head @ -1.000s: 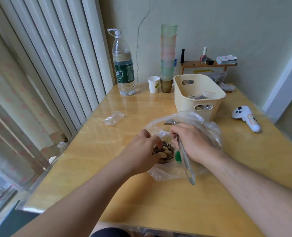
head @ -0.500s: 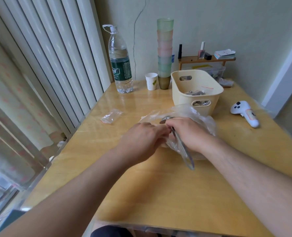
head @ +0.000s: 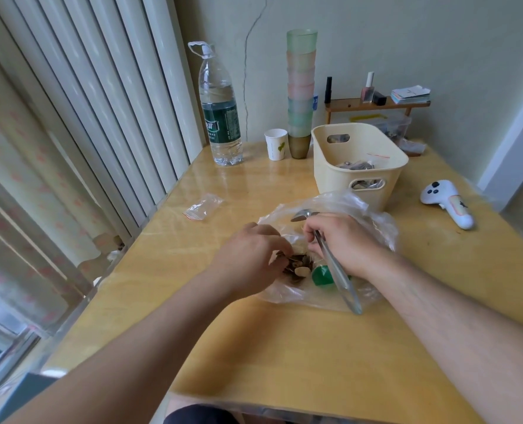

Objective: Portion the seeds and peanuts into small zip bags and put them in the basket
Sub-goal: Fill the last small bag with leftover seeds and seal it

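Left hand (head: 251,252) pinches seeds and peanuts (head: 297,266) inside a clear plastic bag (head: 373,221), right hand (head: 342,243) grips a metal spoon (head: 330,258), cream basket (head: 358,166) at one o'clock.

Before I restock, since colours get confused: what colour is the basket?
Cream basket, clearest in the head view.

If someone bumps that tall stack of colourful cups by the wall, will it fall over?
Probably, yes. The stack of plastic cups is very tall and narrow, standing on just one small brown cup at the bottom, so a sideways bump would likely tip it. The cups look like thin plastic, so they are probably light and would scatter or roll rather than break.
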A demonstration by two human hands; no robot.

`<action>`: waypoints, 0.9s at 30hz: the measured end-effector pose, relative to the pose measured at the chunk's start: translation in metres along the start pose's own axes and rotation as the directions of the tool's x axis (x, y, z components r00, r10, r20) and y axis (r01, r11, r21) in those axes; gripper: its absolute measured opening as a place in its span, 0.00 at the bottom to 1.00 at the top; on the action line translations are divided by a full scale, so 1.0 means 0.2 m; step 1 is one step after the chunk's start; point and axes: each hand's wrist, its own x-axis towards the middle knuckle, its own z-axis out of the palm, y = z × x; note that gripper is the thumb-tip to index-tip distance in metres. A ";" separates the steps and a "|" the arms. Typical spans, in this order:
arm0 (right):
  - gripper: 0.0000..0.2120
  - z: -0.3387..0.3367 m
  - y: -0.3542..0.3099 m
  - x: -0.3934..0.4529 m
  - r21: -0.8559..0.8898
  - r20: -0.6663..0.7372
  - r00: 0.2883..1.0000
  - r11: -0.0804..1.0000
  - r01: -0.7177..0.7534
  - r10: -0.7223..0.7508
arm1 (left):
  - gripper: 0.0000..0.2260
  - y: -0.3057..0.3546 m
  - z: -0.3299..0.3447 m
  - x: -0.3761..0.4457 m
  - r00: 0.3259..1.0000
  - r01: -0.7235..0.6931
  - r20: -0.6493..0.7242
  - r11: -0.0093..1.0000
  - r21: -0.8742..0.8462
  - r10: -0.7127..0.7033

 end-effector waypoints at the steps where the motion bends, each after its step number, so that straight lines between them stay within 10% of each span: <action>1: 0.07 0.00 0.00 0.00 0.027 0.012 1.000 0.999 -0.028 0.028 | 0.15 0.00 0.00 0.02 0.998 0.038 0.048 0.997 0.065 -0.041; 8: 0.11 -0.02 -0.03 0.05 -0.172 0.010 0.997 0.983 0.071 -0.070 | 0.44 0.06 0.04 0.08 0.936 0.228 0.242 0.963 0.140 -0.257; 13: 0.11 0.01 -0.01 0.07 -0.158 -0.037 0.985 0.974 0.163 -0.171 | 0.33 0.02 0.00 0.09 0.956 0.248 0.168 0.969 -0.018 -0.241; 17: 0.12 0.07 0.06 0.04 -0.101 -0.205 0.956 0.976 0.192 -0.209 | 0.07 -0.15 -0.11 0.10 0.921 0.288 -0.194 0.925 -0.249 -0.339; 27: 0.12 0.03 0.14 0.01 -0.071 -0.062 0.994 0.994 0.082 -0.086 | 0.21 -0.68 0.08 0.13 0.788 0.611 -0.090 0.792 -0.011 -0.609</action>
